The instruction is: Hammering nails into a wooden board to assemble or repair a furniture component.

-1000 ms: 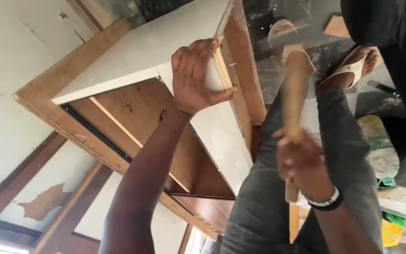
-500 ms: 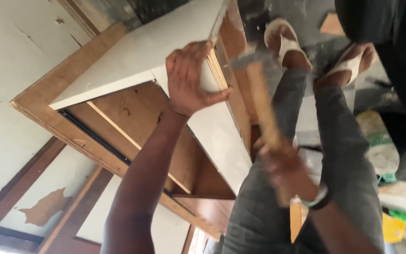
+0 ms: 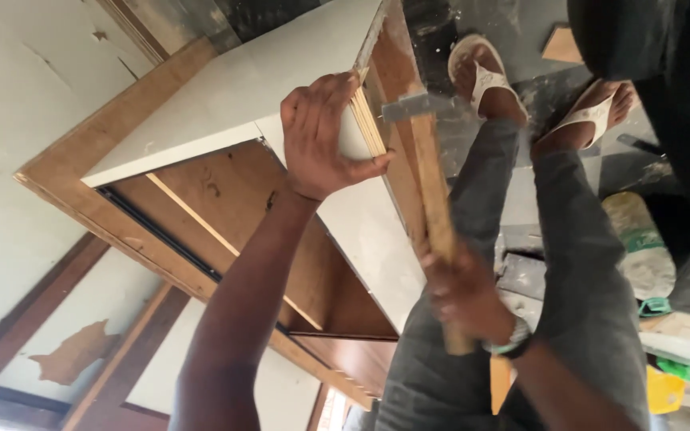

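On the left I see my left hand clamped over the near corner of the white cabinet panel, thumb hooked over the edge, fingers spread flat on the white face. That grip is clenched on the panel, right where a thin stack of pale wood strips shows along the edge.

Just right of that hand is the hammer head, a grey metal block lying crosswise and touching, or very nearly touching, the cabinet's brown wooden edge. I cannot tell whether a nail sits under it.

From the head the wooden handle runs down and slightly right, its long axis nearly parallel to the cabinet edge, into my right hand. That grip is closed tight around the handle's lower end, a band at the wrist.

So the strike point lies up and left of my right grip, a full handle-length away, and just beside my left fingers.

Further right, two sandalled feet rest on the dusty floor.
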